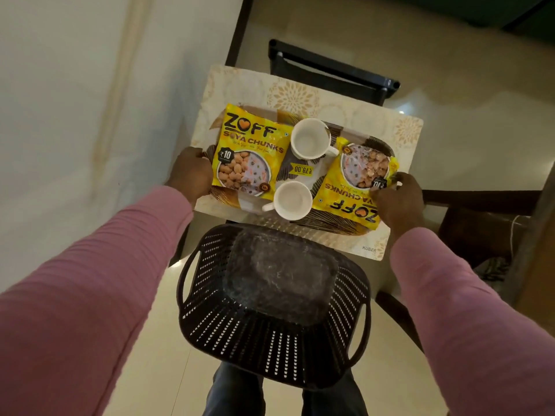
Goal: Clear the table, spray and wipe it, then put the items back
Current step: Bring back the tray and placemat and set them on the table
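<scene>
**A:** Where is the tray [333,228]?

**B:** Over the tabletop [288,91], which has a cream mat with gold flowers on it. Whether the tray rests on the mat or is lifted just off it, I cannot tell.

**A:** And the hands?

**B:** The left grip [190,172] holds the tray's left end, with the fingers curled round the rim. The right grip [396,202] holds the right end, and its fingers lie on the rim and on a corner of a packet. Both arms are in pink sleeves.

**A:** What does the tray carry?

**B:** It carries two yellow packets marked "ZOFF Soya Chunks" and two white cups. The left packet [249,151] lies flat, with its print reading upright from here. The right packet [357,187] lies flat too, but turned the other way round. The far cup [309,139] stands upright between the packets, its handle pointing right. The near cup [292,199] is also upright, just beside the left packet's lower corner, its handle pointing left. The white insides of both cups show. A yellow price sticker sits on the tray between the cups.

**A:** Any other container?

**B:** A black perforated basket [270,334] with side handles sits below the near edge of the tabletop, between the arms. Its solid bottom shows, grey and scuffed. A black chair [330,70] stands beyond the far edge.
</scene>
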Demonstrator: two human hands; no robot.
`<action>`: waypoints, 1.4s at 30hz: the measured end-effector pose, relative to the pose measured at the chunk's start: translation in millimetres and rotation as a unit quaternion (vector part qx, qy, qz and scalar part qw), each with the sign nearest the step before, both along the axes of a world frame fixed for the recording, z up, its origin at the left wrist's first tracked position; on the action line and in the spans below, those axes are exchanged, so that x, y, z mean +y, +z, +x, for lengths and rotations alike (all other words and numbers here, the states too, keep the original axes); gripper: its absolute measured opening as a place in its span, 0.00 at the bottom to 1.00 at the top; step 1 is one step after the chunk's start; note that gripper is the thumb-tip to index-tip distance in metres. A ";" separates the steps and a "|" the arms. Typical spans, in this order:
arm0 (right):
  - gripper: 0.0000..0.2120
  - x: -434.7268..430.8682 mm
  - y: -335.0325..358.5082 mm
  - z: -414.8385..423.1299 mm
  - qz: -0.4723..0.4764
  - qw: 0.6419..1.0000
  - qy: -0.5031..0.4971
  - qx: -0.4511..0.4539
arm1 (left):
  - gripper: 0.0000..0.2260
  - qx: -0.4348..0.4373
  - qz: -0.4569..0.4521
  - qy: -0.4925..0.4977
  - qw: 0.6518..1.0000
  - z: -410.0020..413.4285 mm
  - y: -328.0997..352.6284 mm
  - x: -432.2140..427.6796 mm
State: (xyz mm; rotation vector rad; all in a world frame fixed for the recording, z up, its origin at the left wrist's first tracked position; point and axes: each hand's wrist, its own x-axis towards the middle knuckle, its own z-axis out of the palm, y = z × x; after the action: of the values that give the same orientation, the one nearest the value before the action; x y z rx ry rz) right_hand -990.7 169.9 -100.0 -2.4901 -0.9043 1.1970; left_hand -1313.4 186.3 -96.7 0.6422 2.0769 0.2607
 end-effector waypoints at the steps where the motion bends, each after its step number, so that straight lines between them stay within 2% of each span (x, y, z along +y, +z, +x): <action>1: 0.25 2.4 6.2 2.2 0.007 1.000 -0.001 0.002 | 0.12 -0.004 0.004 0.004 1.000 1.1 7.3 0.3; 7: 0.23 15.4 86.6 17.8 0.062 0.998 0.012 0.006 | 0.13 -0.017 0.046 0.028 0.998 15.6 88.0 0.3; 16: 0.20 -17.6 221.2 60.7 0.115 0.993 0.029 0.019 | 0.08 -0.047 0.127 0.104 0.985 51.4 223.4 -46.0; 19: 0.22 -37.9 248.4 79.7 0.119 0.992 0.037 0.017 | 0.14 -0.067 0.126 0.103 0.984 62.7 254.8 -79.5; 26: 0.21 -83.9 291.1 116.9 0.110 0.993 0.037 0.020 | 0.13 -0.093 0.160 0.139 0.973 106.6 292.0 -165.8; 30: 0.20 -117.5 308.2 143.9 0.120 0.992 0.032 0.010 | 0.08 -0.101 0.177 0.127 0.971 131.8 305.8 -200.1; 32: 0.20 -135.3 315.5 158.8 0.126 0.992 0.017 0.004 | 0.10 -0.110 0.187 0.121 0.969 146.5 312.5 -212.3; 38: 0.18 -186.4 339.6 211.9 0.160 0.987 -0.013 0.016 | 0.06 -0.113 0.221 0.085 0.965 197.8 335.7 -249.8; 42: 0.20 -212.1 355.6 259.1 0.163 0.986 -0.030 0.007 | 0.11 -0.109 0.223 0.059 0.967 242.0 347.4 -262.6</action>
State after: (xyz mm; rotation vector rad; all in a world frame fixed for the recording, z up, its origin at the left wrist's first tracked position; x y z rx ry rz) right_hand -731.5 -42.2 255.6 -2.2276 -0.9303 0.9588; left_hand -1071.5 -76.4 250.7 0.7169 1.8542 0.8480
